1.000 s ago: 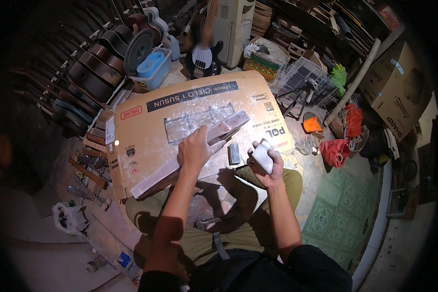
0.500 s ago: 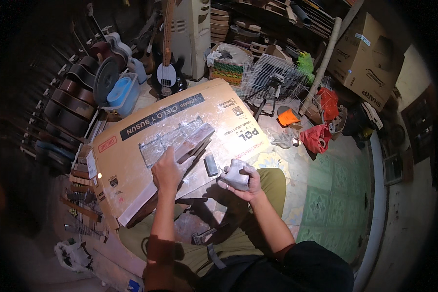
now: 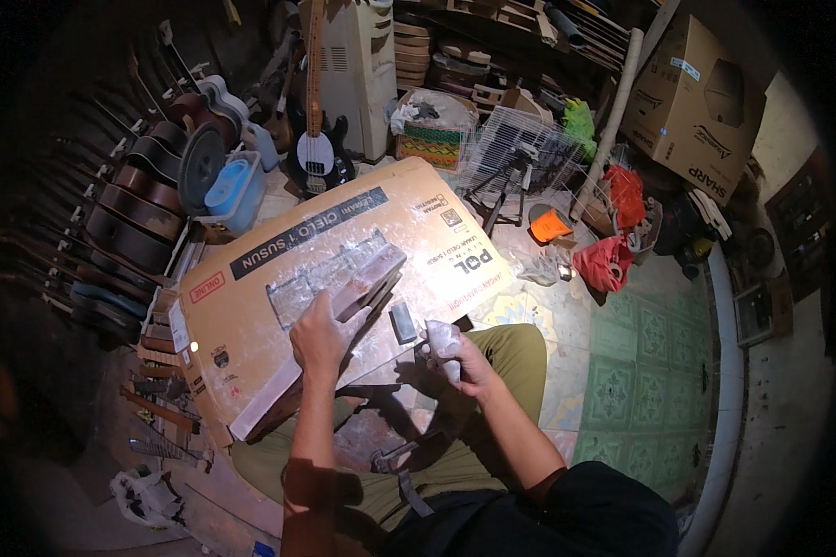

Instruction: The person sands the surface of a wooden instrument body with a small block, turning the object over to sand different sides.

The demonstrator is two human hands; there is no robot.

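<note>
My left hand (image 3: 320,336) is closed around a long, dust-coated wooden piece (image 3: 271,401) lying slantwise across a flattened cardboard sheet. The far end of the piece, past my fingers, shows a darker side. My right hand (image 3: 474,367) pinches a bent, pale-grey sheet of sandpaper (image 3: 443,342) near the cardboard's front edge, apart from the wood. Between the hands a small dark-grey block (image 3: 402,322) rests on the cardboard (image 3: 437,232). My left palm and fingers hide the middle of the wooden piece.
Guitars (image 3: 130,209) stand racked at the left. A black bass guitar (image 3: 318,153) and a blue tub (image 3: 228,190) are behind the cardboard. A wire rack (image 3: 515,148), an orange container (image 3: 550,225), a red bag (image 3: 604,265) and a large carton (image 3: 687,121) sit to the right.
My right hand has turned, so the sandpaper now stands more edge-on and narrower. The view has shifted slightly. My left hand keeps its hold on the wooden piece.
</note>
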